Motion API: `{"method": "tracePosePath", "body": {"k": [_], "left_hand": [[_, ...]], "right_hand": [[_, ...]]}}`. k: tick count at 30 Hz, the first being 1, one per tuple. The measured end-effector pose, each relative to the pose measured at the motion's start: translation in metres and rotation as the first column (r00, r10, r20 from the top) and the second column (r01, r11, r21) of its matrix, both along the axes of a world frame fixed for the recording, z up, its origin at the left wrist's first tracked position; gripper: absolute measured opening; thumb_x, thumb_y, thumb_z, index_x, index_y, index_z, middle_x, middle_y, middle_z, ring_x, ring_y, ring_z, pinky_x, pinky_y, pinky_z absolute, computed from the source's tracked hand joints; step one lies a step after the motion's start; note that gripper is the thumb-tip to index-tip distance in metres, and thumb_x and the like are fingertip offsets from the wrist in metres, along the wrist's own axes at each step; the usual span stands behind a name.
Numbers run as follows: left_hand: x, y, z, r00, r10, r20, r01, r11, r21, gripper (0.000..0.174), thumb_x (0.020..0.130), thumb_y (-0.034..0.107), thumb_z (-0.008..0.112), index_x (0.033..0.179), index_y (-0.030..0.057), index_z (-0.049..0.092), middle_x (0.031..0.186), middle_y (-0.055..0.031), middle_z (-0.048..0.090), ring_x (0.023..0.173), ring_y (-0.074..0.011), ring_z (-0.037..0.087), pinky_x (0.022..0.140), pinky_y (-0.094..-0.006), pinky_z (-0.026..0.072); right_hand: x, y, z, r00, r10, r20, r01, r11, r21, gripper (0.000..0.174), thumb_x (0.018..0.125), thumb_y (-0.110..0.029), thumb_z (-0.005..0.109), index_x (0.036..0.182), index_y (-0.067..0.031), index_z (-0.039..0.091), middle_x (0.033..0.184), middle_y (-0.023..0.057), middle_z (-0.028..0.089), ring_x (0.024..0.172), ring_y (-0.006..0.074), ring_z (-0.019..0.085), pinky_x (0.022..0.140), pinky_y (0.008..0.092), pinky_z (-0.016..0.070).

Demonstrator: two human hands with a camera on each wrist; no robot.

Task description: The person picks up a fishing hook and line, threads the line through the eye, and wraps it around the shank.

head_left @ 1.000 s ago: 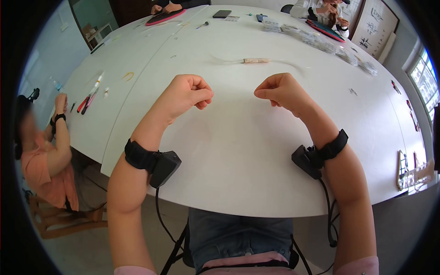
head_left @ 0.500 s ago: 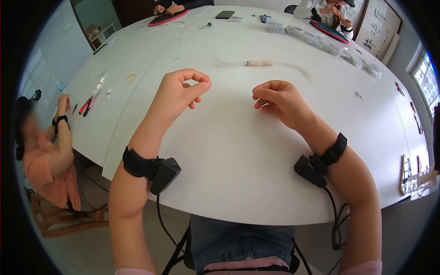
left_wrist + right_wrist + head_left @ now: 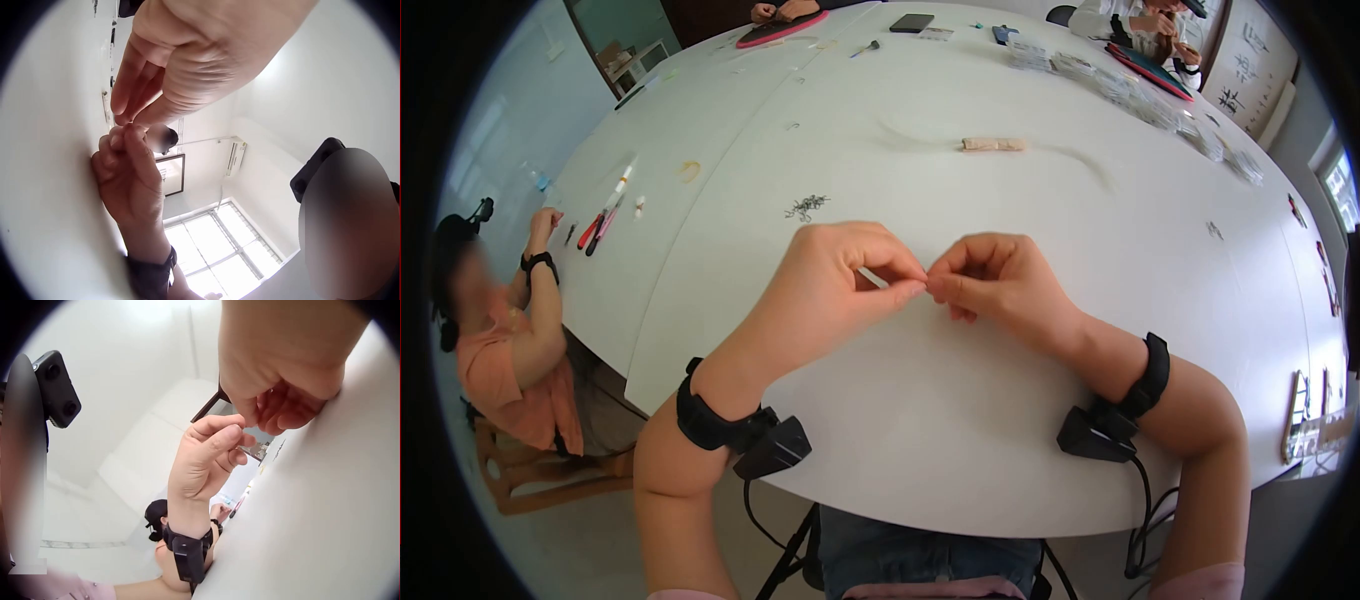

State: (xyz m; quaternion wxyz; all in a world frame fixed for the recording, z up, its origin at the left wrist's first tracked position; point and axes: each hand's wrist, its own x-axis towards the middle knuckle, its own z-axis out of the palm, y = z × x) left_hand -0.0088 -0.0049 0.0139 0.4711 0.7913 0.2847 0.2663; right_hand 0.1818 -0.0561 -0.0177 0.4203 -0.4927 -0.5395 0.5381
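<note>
Thumb and index fingertips of my left hand (image 3: 830,280) press together in a pinch in the head view. My right hand (image 3: 1010,285) pinches the same way, its fingertips right at the left ones. What sits between the fingertips is tiny, and I cannot tell what it is. Both wrist views show the left hand (image 3: 203,456) and right hand (image 3: 134,181) meeting tip to tip above the white table (image 3: 880,420). Beyond the left hand lies a small heap of dark, thin, curved metal pieces (image 3: 805,207).
A paper-wrapped roll (image 3: 993,145) with fine, pale strands at both ends lies farther back. Red-handled pliers (image 3: 588,232) and a white pen-like tool lie left. Clear plastic packets (image 3: 1135,95) line the right rear. Other people sit around the table.
The two hands have come together from apart, and their fingertips now meet. Both sit lower in the head view, and the dark heap behind the left hand has come into sight.
</note>
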Motion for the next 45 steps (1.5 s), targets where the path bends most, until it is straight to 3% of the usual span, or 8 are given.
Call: {"method": "tracePosePath", "body": {"k": [6, 8, 11, 21, 23, 28, 34, 45], "left_hand": [[0.004, -0.003, -0.001, 1.0, 0.029, 0.004, -0.029, 0.999, -0.031, 0.004, 0.078, -0.003, 0.063, 0.082, -0.0034, 0.064, 0.083, -0.0062, 0.063, 0.071, -0.0095, 0.058, 0.062, -0.0211, 0.0487], [0.005, -0.004, -0.002, 0.992, 0.113, 0.061, -0.095, 0.965, -0.245, 0.004, 0.079, -0.002, 0.063, 0.082, -0.0034, 0.065, 0.077, -0.0062, 0.063, 0.068, -0.0102, 0.059, 0.062, -0.0218, 0.0495], [0.006, -0.003, -0.004, 0.989, 0.108, 0.098, -0.071, 0.942, -0.327, 0.011, 0.081, 0.007, 0.065, 0.085, -0.0036, 0.065, 0.074, -0.0069, 0.065, 0.066, -0.0092, 0.06, 0.064, -0.0205, 0.0506], [0.009, 0.0, -0.008, 0.97, 0.18, 0.166, -0.054, 0.816, -0.575, 0.014, 0.081, 0.009, 0.066, 0.088, -0.0034, 0.065, 0.077, -0.0084, 0.065, 0.068, -0.0113, 0.061, 0.064, -0.024, 0.0529], [0.008, 0.0, -0.008, 0.963, 0.208, 0.172, -0.056, 0.778, -0.626, 0.008, 0.083, 0.007, 0.062, 0.087, 0.0008, 0.064, 0.078, -0.0075, 0.065, 0.066, -0.0122, 0.061, 0.06, -0.0251, 0.0506], [0.007, 0.0, -0.004, 0.952, 0.243, 0.187, -0.073, 0.771, -0.632, 0.009, 0.083, 0.009, 0.062, 0.088, 0.0021, 0.064, 0.079, -0.0068, 0.065, 0.065, -0.0116, 0.06, 0.061, -0.024, 0.0501], [0.008, -0.001, -0.005, 0.941, 0.267, 0.207, -0.09, 0.788, -0.609, 0.009, 0.083, 0.008, 0.062, 0.089, 0.0016, 0.064, 0.079, -0.0068, 0.065, 0.066, -0.0117, 0.06, 0.061, -0.0238, 0.0503], [0.01, -0.004, -0.008, 0.963, 0.207, 0.175, -0.06, 0.791, -0.609, 0.013, 0.083, 0.009, 0.063, 0.091, -0.0011, 0.064, 0.079, -0.0079, 0.065, 0.067, -0.0123, 0.061, 0.063, -0.0249, 0.0514]], "right_hand": [[0.004, -0.003, 0.004, 0.997, 0.014, -0.078, -0.017, 0.999, -0.039, 0.015, 0.084, -0.016, 0.063, 0.084, -0.0014, 0.061, 0.074, 0.0016, 0.061, 0.064, 0.0065, 0.056, 0.057, 0.0204, 0.0449], [0.005, -0.005, 0.004, 0.993, -0.001, -0.115, -0.006, 0.998, -0.057, 0.015, 0.084, -0.016, 0.063, 0.085, -0.0015, 0.061, 0.074, 0.0018, 0.061, 0.064, 0.0066, 0.056, 0.058, 0.0206, 0.045], [0.006, -0.005, 0.004, 0.988, -0.002, -0.152, -0.008, 0.998, -0.069, 0.015, 0.084, -0.017, 0.062, 0.085, -0.0018, 0.06, 0.075, 0.002, 0.061, 0.065, 0.007, 0.056, 0.058, 0.0211, 0.0449], [0.008, -0.005, 0.004, 0.971, -0.045, -0.234, 0.03, 0.997, -0.064, 0.014, 0.084, -0.017, 0.061, 0.084, -0.0025, 0.059, 0.076, 0.0018, 0.06, 0.064, 0.0079, 0.055, 0.058, 0.022, 0.0443], [0.007, -0.005, 0.005, 0.969, -0.065, -0.236, 0.051, 0.997, -0.063, 0.014, 0.085, -0.016, 0.061, 0.084, -0.0024, 0.059, 0.077, 0.0021, 0.06, 0.063, 0.008, 0.055, 0.058, 0.0221, 0.0443], [0.01, -0.003, 0.003, 0.925, -0.147, -0.351, 0.113, 0.987, -0.113, 0.011, 0.084, -0.012, 0.058, 0.089, -0.0019, 0.058, 0.079, 0.0023, 0.059, 0.062, 0.0082, 0.054, 0.058, 0.0224, 0.0438], [0.003, -0.006, 0.004, 0.958, -0.08, -0.274, 0.086, 0.996, 0.012, 0.018, 0.083, -0.011, 0.061, 0.097, -0.0014, 0.059, 0.082, 0.0016, 0.06, 0.066, 0.0074, 0.056, 0.058, 0.0207, 0.0438], [0.004, -0.005, 0.005, 0.98, -0.06, -0.192, 0.056, 0.998, -0.024, 0.016, 0.082, -0.016, 0.066, 0.085, -0.0011, 0.064, 0.075, 0.0023, 0.064, 0.063, 0.0065, 0.056, 0.057, 0.0194, 0.0452]]}}
